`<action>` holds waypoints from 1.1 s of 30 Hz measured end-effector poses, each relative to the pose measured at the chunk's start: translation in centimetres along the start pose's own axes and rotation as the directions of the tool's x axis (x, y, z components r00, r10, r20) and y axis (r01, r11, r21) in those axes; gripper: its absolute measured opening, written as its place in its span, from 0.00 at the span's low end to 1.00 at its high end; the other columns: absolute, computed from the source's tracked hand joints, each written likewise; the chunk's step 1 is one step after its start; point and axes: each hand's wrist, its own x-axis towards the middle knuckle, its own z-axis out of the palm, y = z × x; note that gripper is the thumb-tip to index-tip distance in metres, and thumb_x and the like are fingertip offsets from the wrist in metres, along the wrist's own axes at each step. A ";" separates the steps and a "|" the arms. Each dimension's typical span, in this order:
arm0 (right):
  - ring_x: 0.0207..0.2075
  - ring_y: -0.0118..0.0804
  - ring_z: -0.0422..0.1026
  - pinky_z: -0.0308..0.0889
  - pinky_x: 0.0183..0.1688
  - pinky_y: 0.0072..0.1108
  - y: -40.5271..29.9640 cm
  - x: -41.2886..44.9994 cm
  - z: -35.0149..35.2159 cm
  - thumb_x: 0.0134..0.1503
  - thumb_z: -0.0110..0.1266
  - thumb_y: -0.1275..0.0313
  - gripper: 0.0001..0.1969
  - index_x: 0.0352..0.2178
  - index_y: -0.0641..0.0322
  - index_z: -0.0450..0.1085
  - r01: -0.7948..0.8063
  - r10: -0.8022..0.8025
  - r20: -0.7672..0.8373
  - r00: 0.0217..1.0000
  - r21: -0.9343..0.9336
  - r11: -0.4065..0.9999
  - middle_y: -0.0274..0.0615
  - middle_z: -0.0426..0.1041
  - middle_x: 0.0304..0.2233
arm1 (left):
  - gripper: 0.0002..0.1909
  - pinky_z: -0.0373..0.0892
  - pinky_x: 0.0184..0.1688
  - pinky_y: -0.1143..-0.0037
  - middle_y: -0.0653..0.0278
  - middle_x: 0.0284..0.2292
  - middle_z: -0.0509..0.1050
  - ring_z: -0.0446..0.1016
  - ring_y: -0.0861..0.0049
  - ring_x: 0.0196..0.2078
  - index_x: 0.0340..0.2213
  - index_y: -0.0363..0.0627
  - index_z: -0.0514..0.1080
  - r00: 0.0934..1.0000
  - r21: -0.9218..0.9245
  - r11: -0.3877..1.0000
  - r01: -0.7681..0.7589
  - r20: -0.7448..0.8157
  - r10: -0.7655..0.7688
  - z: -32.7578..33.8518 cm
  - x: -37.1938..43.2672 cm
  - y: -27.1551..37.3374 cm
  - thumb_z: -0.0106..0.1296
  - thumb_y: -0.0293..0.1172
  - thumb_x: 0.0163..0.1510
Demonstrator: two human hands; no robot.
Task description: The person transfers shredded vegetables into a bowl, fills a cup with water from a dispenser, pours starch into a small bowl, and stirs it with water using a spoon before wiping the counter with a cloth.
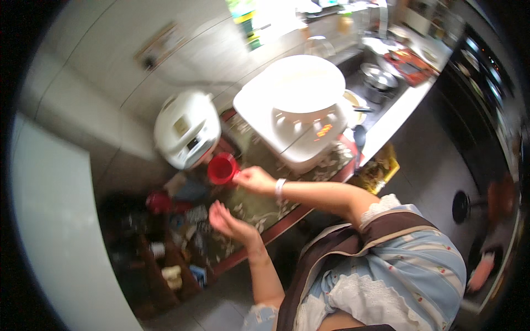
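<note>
My right hand (257, 180), a white band around its wrist, grips a red mug (222, 169) by its handle side. The mug's round opening faces up towards me, and whatever is in it is too blurred to tell. Just in front of the mug stands a white electric water pot (186, 130) with a handle and a button panel. My left hand (227, 221) is raised over the patterned table cover (244, 207), palm turned up and holding nothing. It stays apart from the mug.
A large white appliance (294, 111) with an orange display stands right of the pot. Small items and a red object (159, 201) crowd the dark left end. Beyond are a black ladle (359, 138), a metal pot (377, 78) and a yellow bin (379, 169) on the floor.
</note>
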 end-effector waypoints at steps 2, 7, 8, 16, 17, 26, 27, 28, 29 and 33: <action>0.21 0.18 0.59 0.60 0.23 0.22 -0.2 -2.5 -0.2 0.53 0.51 0.59 0.18 0.21 0.65 0.69 0.108 -0.108 -0.002 0.994 0.034 0.994 0.30 0.63 0.14 | 0.09 0.61 0.43 0.78 0.62 0.33 0.65 0.63 0.76 0.37 0.34 0.36 0.62 0.983 0.095 0.989 -0.115 0.153 0.100 -2.5 -4.6 -2.1 0.42 0.31 0.57; 0.19 0.21 0.56 0.57 0.22 0.23 -1.2 -11.9 -5.0 0.56 0.46 0.59 0.20 0.20 0.68 0.64 0.181 -0.189 0.104 0.977 0.078 0.980 0.37 0.56 0.12 | 0.08 0.64 0.29 0.78 0.63 0.22 0.70 0.67 0.76 0.25 0.24 0.36 0.68 0.639 0.532 0.846 0.028 0.642 -0.424 -6.1 -15.7 -3.7 0.44 0.28 0.53; 0.18 0.21 0.56 0.56 0.22 0.23 -0.8 -14.3 -6.9 0.56 0.46 0.59 0.21 0.19 0.68 0.63 0.191 -0.199 0.092 0.976 0.084 0.978 0.37 0.56 0.12 | 0.08 0.65 0.31 0.77 0.61 0.25 0.71 0.69 0.75 0.27 0.27 0.36 0.69 0.469 0.550 0.835 0.008 0.736 -0.489 -6.0 -17.2 -4.4 0.46 0.29 0.52; 0.20 0.28 0.65 0.60 0.24 0.23 3.0 -34.5 -24.7 0.54 0.48 0.62 0.17 0.26 0.70 0.70 0.124 -0.121 -0.043 0.992 0.071 0.990 0.47 0.68 0.17 | 0.14 0.67 0.37 0.75 0.53 0.31 0.75 0.74 0.70 0.36 0.35 0.36 0.71 -0.217 0.421 0.860 -0.287 0.846 -0.486 6.1 -28.5 -6.5 0.51 0.33 0.49; 0.20 0.28 0.65 0.60 0.25 0.23 3.8 -37.0 -27.3 0.54 0.49 0.62 0.16 0.28 0.69 0.71 0.122 -0.118 -0.068 0.991 0.065 0.990 0.47 0.69 0.18 | 0.14 0.67 0.37 0.75 0.53 0.30 0.75 0.74 0.71 0.36 0.35 0.36 0.71 -0.243 0.394 0.867 -0.304 0.848 -0.471 8.3 -30.7 -6.3 0.51 0.34 0.49; 0.23 0.44 0.70 0.63 0.26 0.28 9.3 -56.3 -47.4 0.54 0.48 0.61 0.18 0.22 0.68 0.69 -0.023 -0.093 -0.602 0.793 -0.182 0.983 0.50 0.69 0.20 | 0.14 0.68 0.35 0.78 0.57 0.29 0.75 0.74 0.76 0.33 0.34 0.36 0.72 -0.509 0.451 0.878 -0.159 0.725 -0.464 25.6 -52.9 -6.7 0.49 0.36 0.54; 0.22 0.41 0.69 0.62 0.26 0.27 10.9 -57.1 -49.3 0.55 0.47 0.62 0.17 0.22 0.68 0.68 -0.017 -0.105 -0.665 0.740 -0.175 0.984 0.49 0.68 0.20 | 0.13 0.68 0.35 0.79 0.59 0.30 0.75 0.74 0.77 0.33 0.35 0.36 0.72 -0.568 0.468 0.877 -0.109 0.695 -0.441 28.5 -54.7 -4.8 0.48 0.34 0.55; 0.22 0.38 0.68 0.61 0.26 0.26 12.4 -58.0 -51.5 0.56 0.45 0.62 0.17 0.22 0.68 0.67 -0.015 -0.113 -0.728 0.676 -0.168 0.986 0.48 0.67 0.19 | 0.12 0.68 0.36 0.81 0.62 0.32 0.75 0.73 0.79 0.34 0.37 0.35 0.71 -0.595 0.532 0.844 -0.068 0.657 -0.462 31.9 -57.0 -0.4 0.45 0.32 0.56; 0.22 0.38 0.68 0.61 0.26 0.26 13.3 -58.9 -53.7 0.56 0.45 0.62 0.17 0.22 0.68 0.67 -0.021 -0.114 -0.727 0.677 -0.174 0.985 0.48 0.67 0.19 | 0.14 0.68 0.37 0.80 0.64 0.34 0.74 0.73 0.80 0.35 0.41 0.36 0.68 -0.606 0.565 0.819 -0.098 0.619 -0.499 34.0 -58.2 -1.3 0.44 0.33 0.57; 0.23 0.39 0.66 0.60 0.27 0.26 16.4 -60.5 -62.0 0.58 0.41 0.65 0.15 0.25 0.68 0.64 0.024 0.043 -0.816 0.577 0.069 0.997 0.49 0.67 0.21 | 0.17 0.68 0.37 0.81 0.66 0.35 0.73 0.72 0.83 0.34 0.47 0.40 0.64 -0.603 0.676 0.737 -0.001 0.587 -0.540 43.7 -65.2 -0.6 0.42 0.37 0.59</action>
